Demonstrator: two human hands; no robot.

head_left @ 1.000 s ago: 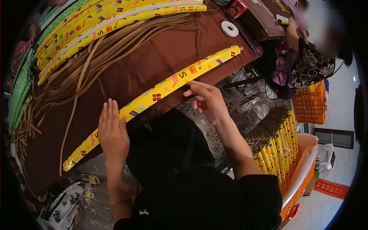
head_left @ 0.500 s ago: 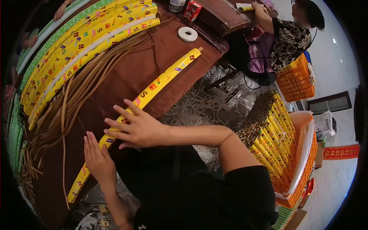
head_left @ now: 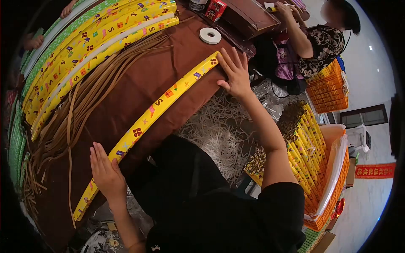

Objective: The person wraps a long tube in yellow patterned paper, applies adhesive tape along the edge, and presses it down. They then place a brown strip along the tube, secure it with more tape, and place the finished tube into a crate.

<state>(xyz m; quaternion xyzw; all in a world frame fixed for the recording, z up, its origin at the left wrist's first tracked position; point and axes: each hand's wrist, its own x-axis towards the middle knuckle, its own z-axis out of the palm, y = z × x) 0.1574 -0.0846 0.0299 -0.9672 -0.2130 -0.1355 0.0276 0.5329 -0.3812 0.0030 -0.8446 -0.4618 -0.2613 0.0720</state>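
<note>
A long, narrow roll of yellow patterned wrapping paper [head_left: 156, 105] lies across the brown-covered table, running from lower left to upper right. My left hand [head_left: 108, 175] rests on its lower part, palm down, fingers straight and side by side, thumb out. At the roll's upper right end is my right hand [head_left: 236, 76], fingers spread, fingertips at or just past the tip. Neither hand grips anything. Loose brown paper strips [head_left: 90, 95] lie in a bundle left of the roll. A white tape ring [head_left: 210, 36] sits beyond its upper end.
Wide sheets of yellow patterned paper [head_left: 59, 76] are layered at the left. An orange crate [head_left: 337, 185] full of finished yellow rolls stands at the right. White paper shreds [head_left: 211, 130] cover the floor. A co-worker [head_left: 325, 46] handles paper at the upper right; other hands show upper left.
My right hand has slid from the middle of the roll up to its upper right end. My left hand has stayed nearly in place. The co-worker's arms have shifted.
</note>
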